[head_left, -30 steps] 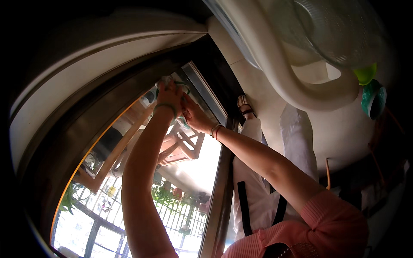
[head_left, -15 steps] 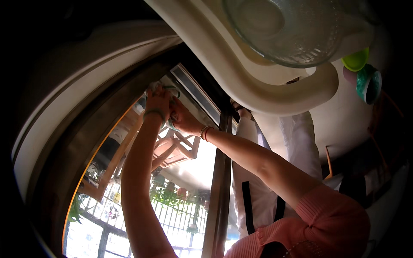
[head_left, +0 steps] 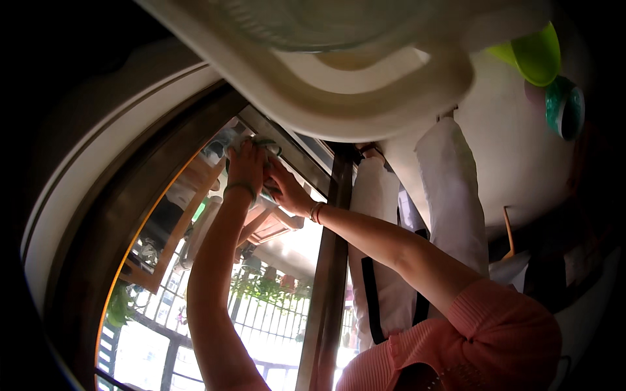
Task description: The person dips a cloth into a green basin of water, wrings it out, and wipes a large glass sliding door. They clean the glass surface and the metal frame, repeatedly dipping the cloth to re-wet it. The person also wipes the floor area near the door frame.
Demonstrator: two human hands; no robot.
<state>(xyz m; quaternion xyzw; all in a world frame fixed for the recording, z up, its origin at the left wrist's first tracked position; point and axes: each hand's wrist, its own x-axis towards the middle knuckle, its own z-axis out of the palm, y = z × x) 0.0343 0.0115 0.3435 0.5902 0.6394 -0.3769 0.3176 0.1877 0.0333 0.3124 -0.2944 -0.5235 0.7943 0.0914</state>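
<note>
My left hand (head_left: pixel 245 167) lies spread over a bunched pale cloth with green edges (head_left: pixel 268 144), pressing it to the upper part of a glass pane (head_left: pixel 277 257). Close beside it, my right hand (head_left: pixel 288 190) curls its fingers on the cloth's lower right side. Most of the cloth is hidden beneath both hands. A dark frame (head_left: pixel 329 274) borders the pane on the right, and a wider brown frame (head_left: pixel 140 189) curves along its left.
A large white curved rim (head_left: pixel 365 111) with a clear ribbed bowl (head_left: pixel 293 26) fills the top. Green (head_left: pixel 538 55) and teal (head_left: pixel 564 107) containers are at upper right. White-trousered legs (head_left: pixel 450 195) show beyond the right frame. Plants (head_left: pixel 267 283) and window bars appear in the glass.
Both hands, with the cloth, have slid a little down and right, away from the pane's upper corner. The view has shifted, so the white rim sits farther left and higher.
</note>
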